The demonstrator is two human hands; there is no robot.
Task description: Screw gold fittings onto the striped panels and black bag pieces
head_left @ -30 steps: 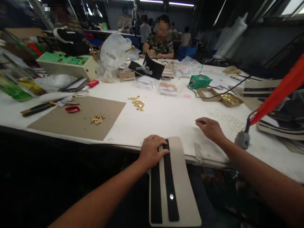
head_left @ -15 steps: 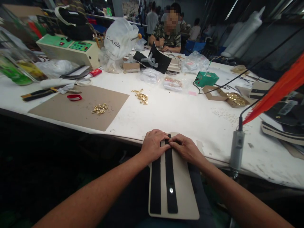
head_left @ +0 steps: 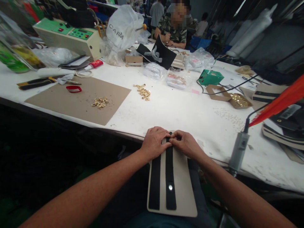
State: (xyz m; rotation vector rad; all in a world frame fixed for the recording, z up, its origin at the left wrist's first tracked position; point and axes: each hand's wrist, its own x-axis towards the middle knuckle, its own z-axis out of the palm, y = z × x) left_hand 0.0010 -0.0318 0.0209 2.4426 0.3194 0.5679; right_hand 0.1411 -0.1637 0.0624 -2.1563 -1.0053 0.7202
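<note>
A beige fabric panel (head_left: pixel 183 190) with two black strips (head_left: pixel 170 177) hangs over the near edge of the white table (head_left: pixel 180 114) onto my lap. A small silver snap (head_left: pixel 170 187) sits on the right strip. My left hand (head_left: pixel 155 142) presses on the panel's top end at the table edge. My right hand (head_left: pixel 185 143) meets it there, its fingertips pinching the top of the right black strip.
A brown cardboard sheet (head_left: pixel 71 103) with a heap of gold fittings (head_left: pixel 100 102) lies at left; a second heap (head_left: pixel 142 91) lies mid-table. A grey hanging tool (head_left: pixel 238 152) dangles at right beside an orange piece (head_left: pixel 280 103). A seated person (head_left: pixel 174 27) works across the table.
My right hand came in from the bare table at right to the panel's top, joining the left hand. My view has shifted down and closer.
</note>
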